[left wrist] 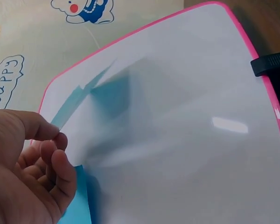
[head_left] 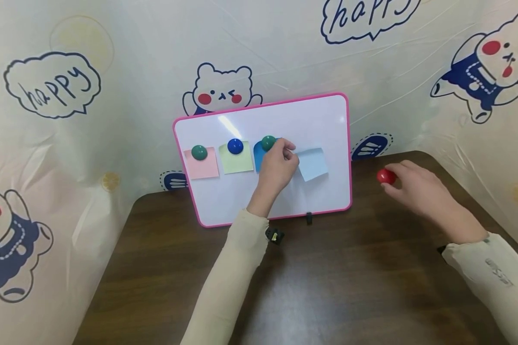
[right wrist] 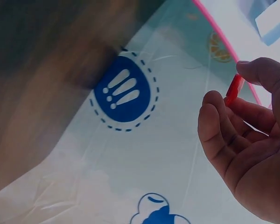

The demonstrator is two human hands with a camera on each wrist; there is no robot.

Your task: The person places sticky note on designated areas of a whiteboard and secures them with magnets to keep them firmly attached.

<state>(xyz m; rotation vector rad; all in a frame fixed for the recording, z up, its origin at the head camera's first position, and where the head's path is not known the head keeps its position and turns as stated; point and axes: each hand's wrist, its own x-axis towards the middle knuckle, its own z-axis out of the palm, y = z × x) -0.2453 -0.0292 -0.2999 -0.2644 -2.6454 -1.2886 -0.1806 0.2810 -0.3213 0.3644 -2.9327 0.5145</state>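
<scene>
In the head view, my left hand (head_left: 277, 165) pinches the left edge of a light blue sticky note (head_left: 314, 165) at the whiteboard (head_left: 298, 120). The left wrist view shows this note (left wrist: 71, 105) edge-on between thumb and finger, its shadow falling on the board. Off to the right of the board, my right hand (head_left: 427, 194) grips a round red magnet (head_left: 385, 176) by its edges, in the air over the table. A darker blue note (head_left: 258, 155) under a green magnet (head_left: 268, 142) is partly hidden behind the left hand.
Left on the board hang a pink note (head_left: 203, 167) with a green magnet (head_left: 199, 153) and a pale green note (head_left: 237, 164) with a blue magnet (head_left: 235, 146). The pink-framed board leans on the brown table (head_left: 319, 278), a black clip (head_left: 309, 218) at its lower edge.
</scene>
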